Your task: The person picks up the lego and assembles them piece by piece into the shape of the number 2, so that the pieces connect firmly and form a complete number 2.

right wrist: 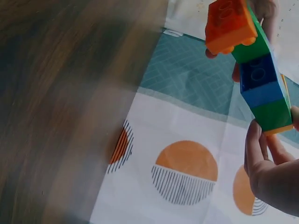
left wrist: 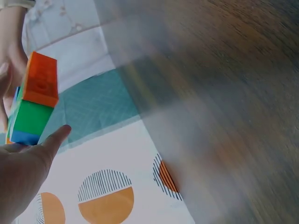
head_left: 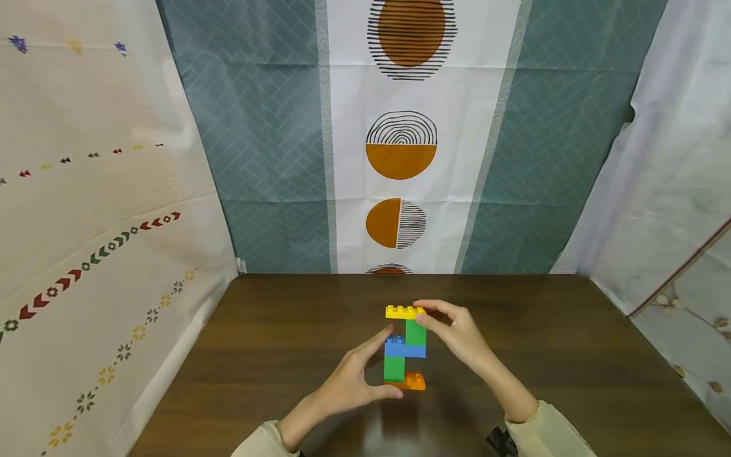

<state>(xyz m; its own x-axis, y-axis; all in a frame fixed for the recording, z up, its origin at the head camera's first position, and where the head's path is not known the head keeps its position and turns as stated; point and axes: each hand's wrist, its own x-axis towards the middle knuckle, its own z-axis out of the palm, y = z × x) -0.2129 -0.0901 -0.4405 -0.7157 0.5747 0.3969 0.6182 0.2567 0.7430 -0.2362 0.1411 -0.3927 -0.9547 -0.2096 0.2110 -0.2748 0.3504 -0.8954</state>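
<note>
A zigzag stack of toy building bricks stands between my hands. Its yellow brick is on top, over a green brick. A blue brick is in the middle, above a second green brick and an orange brick at the bottom. My right hand pinches the top right end, at the yellow and upper green bricks. My left hand is spread around the stack's left side. Its thumb is straight beside the orange brick and its fingertips are close to the blue brick.
The dark wooden table extends beneath and around the hands. Behind it hangs a green and white patterned cloth. Light patterned cloths rise along the left and right sides.
</note>
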